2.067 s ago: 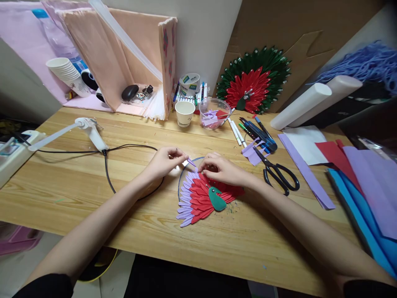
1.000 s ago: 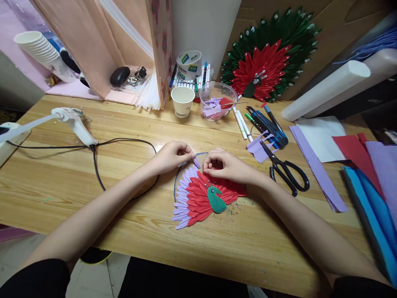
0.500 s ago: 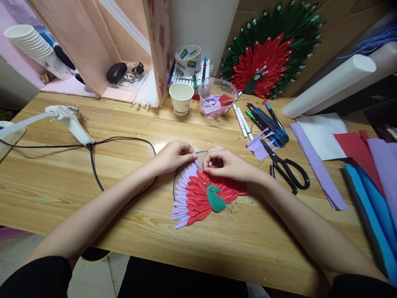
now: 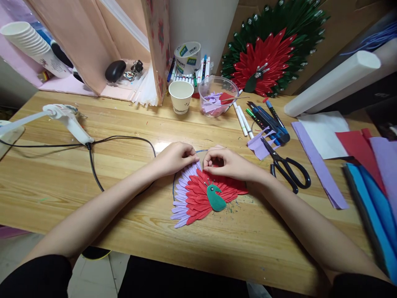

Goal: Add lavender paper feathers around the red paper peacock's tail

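Observation:
A paper peacock lies flat on the wooden table. Its green body (image 4: 216, 198) sits in front of layered red feathers (image 4: 198, 198), with a fringe of lilac feathers (image 4: 181, 198) along the left. My left hand (image 4: 178, 158) pinches a lilac paper feather (image 4: 198, 165) at the top of that fringe, thumb and forefinger together. Close beside it, my right hand (image 4: 226, 162) is closed with its fingertips at the upper edge of the red feathers; what they hold, if anything, is hidden. Some brown backing with a blue outline shows between the hands.
Black scissors (image 4: 287, 167) and a cut lilac paper piece (image 4: 262, 144) lie right of my right hand. A hot glue gun (image 4: 70, 122) with its black cord (image 4: 124, 137) is at left. Behind stand a paper cup (image 4: 180, 97) and a clear tub (image 4: 218, 89) with paper scraps.
My left fingertips have shifted very slightly right and down onto the lilac feather. My right hand keeps its place. The view has tilted slightly.

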`<state>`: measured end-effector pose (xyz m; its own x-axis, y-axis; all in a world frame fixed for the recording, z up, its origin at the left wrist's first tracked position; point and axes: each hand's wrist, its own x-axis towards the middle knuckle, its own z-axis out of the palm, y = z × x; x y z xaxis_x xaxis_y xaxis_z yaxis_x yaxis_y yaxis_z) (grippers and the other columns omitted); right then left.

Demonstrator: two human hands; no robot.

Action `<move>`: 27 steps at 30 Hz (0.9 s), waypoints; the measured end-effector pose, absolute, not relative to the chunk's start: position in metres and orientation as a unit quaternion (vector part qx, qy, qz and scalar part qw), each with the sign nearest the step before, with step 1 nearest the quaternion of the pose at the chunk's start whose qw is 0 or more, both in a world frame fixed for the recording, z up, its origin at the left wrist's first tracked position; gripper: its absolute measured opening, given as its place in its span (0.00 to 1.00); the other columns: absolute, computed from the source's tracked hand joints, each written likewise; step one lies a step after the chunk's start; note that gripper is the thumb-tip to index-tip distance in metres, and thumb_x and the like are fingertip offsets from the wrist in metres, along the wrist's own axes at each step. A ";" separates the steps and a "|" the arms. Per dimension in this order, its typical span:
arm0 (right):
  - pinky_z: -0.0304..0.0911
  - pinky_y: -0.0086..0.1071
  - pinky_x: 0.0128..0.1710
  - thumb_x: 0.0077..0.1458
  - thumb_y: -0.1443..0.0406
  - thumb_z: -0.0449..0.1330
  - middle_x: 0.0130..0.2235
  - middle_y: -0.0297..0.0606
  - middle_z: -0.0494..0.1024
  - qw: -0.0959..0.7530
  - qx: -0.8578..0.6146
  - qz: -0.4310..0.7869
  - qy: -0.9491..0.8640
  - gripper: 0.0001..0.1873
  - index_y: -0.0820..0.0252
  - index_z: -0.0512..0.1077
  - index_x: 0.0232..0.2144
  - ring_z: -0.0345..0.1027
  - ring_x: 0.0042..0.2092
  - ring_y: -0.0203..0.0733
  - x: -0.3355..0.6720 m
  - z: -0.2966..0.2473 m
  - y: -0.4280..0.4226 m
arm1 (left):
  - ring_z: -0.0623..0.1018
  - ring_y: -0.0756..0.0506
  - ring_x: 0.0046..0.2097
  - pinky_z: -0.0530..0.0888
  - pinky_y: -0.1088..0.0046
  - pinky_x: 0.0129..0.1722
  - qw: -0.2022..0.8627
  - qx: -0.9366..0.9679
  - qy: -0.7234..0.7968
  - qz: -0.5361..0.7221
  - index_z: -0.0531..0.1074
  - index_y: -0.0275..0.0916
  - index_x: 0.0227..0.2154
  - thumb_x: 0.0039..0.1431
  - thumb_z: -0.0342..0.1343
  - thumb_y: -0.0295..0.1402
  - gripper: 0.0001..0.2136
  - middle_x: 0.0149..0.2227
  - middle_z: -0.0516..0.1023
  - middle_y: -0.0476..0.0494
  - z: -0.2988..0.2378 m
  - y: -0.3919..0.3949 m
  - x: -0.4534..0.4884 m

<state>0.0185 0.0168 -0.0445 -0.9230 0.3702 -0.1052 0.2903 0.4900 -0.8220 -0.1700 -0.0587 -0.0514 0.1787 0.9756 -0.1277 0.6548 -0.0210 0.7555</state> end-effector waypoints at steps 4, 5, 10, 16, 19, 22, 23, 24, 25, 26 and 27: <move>0.59 0.32 0.37 0.49 0.68 0.58 0.29 0.34 0.70 0.042 -0.190 0.470 -0.861 0.02 0.59 0.70 0.26 0.64 0.35 0.37 0.019 -0.045 0.017 | 0.69 0.50 0.27 0.61 0.75 0.27 0.347 0.693 0.596 0.208 0.73 0.35 0.26 0.54 0.52 0.36 0.10 0.26 0.74 0.45 -0.051 -0.059 -0.170; 0.59 0.32 0.37 0.49 0.68 0.58 0.29 0.34 0.70 0.042 -0.190 0.472 -0.860 0.01 0.60 0.70 0.27 0.64 0.35 0.37 0.019 -0.045 0.017 | 0.69 0.50 0.27 0.61 0.75 0.27 0.342 0.697 0.596 0.204 0.73 0.35 0.26 0.54 0.52 0.36 0.10 0.26 0.74 0.45 -0.050 -0.059 -0.169; 0.59 0.32 0.37 0.49 0.68 0.58 0.29 0.35 0.70 0.043 -0.189 0.475 -0.858 0.01 0.60 0.70 0.27 0.63 0.34 0.37 0.019 -0.044 0.017 | 0.69 0.50 0.28 0.61 0.75 0.28 0.319 0.706 0.600 0.199 0.73 0.35 0.26 0.54 0.53 0.35 0.09 0.26 0.74 0.45 -0.046 -0.061 -0.168; 0.59 0.32 0.37 0.49 0.67 0.57 0.29 0.35 0.70 0.039 -0.190 0.482 -0.854 0.02 0.60 0.69 0.27 0.63 0.34 0.37 0.019 -0.045 0.017 | 0.68 0.50 0.26 0.60 0.75 0.26 0.350 0.679 0.608 0.217 0.74 0.35 0.25 0.52 0.54 0.34 0.08 0.24 0.73 0.46 -0.046 -0.060 -0.166; 0.59 0.32 0.36 0.49 0.67 0.57 0.29 0.35 0.69 0.038 -0.194 0.480 -0.855 0.02 0.60 0.69 0.27 0.63 0.34 0.37 0.019 -0.045 0.016 | 0.68 0.51 0.25 0.60 0.76 0.24 0.367 0.668 0.611 0.213 0.73 0.35 0.25 0.49 0.55 0.35 0.08 0.24 0.73 0.46 -0.044 -0.060 -0.165; 0.59 0.32 0.36 0.49 0.67 0.57 0.28 0.34 0.69 0.039 -0.196 0.479 -0.855 0.01 0.60 0.69 0.26 0.62 0.34 0.37 0.018 -0.045 0.016 | 0.68 0.51 0.24 0.59 0.76 0.23 0.372 0.660 0.622 0.196 0.73 0.36 0.25 0.47 0.58 0.36 0.08 0.23 0.73 0.47 -0.042 -0.060 -0.164; 0.59 0.32 0.36 0.49 0.68 0.57 0.28 0.34 0.69 0.041 -0.195 0.479 -0.855 0.01 0.60 0.69 0.26 0.62 0.33 0.37 0.018 -0.045 0.016 | 0.68 0.51 0.24 0.59 0.77 0.23 0.371 0.659 0.626 0.191 0.72 0.36 0.25 0.46 0.58 0.36 0.08 0.23 0.73 0.47 -0.041 -0.060 -0.163; 0.59 0.32 0.36 0.49 0.68 0.57 0.28 0.34 0.69 0.041 -0.194 0.478 -0.855 0.01 0.60 0.69 0.26 0.63 0.33 0.36 0.018 -0.044 0.016 | 0.68 0.51 0.24 0.59 0.77 0.23 0.370 0.657 0.630 0.187 0.72 0.35 0.25 0.46 0.58 0.36 0.08 0.23 0.73 0.47 -0.041 -0.060 -0.163; 0.59 0.32 0.36 0.49 0.68 0.57 0.28 0.35 0.69 0.041 -0.194 0.477 -0.856 0.01 0.60 0.69 0.26 0.63 0.34 0.37 0.018 -0.044 0.016 | 0.68 0.51 0.24 0.59 0.77 0.23 0.369 0.655 0.633 0.185 0.72 0.35 0.25 0.47 0.57 0.36 0.08 0.23 0.73 0.47 -0.040 -0.060 -0.163; 0.59 0.32 0.36 0.49 0.68 0.57 0.29 0.35 0.69 0.041 -0.194 0.475 -0.857 0.01 0.60 0.69 0.26 0.63 0.34 0.37 0.018 -0.044 0.016 | 0.68 0.51 0.24 0.59 0.76 0.23 0.369 0.653 0.635 0.184 0.72 0.35 0.24 0.47 0.57 0.36 0.08 0.23 0.73 0.47 -0.040 -0.060 -0.162; 0.59 0.32 0.36 0.49 0.68 0.57 0.29 0.35 0.70 0.039 -0.195 0.474 -0.858 0.02 0.59 0.69 0.27 0.63 0.34 0.37 0.018 -0.044 0.016 | 0.68 0.51 0.24 0.59 0.76 0.23 0.369 0.652 0.636 0.184 0.72 0.35 0.24 0.48 0.56 0.36 0.08 0.23 0.73 0.47 -0.041 -0.060 -0.162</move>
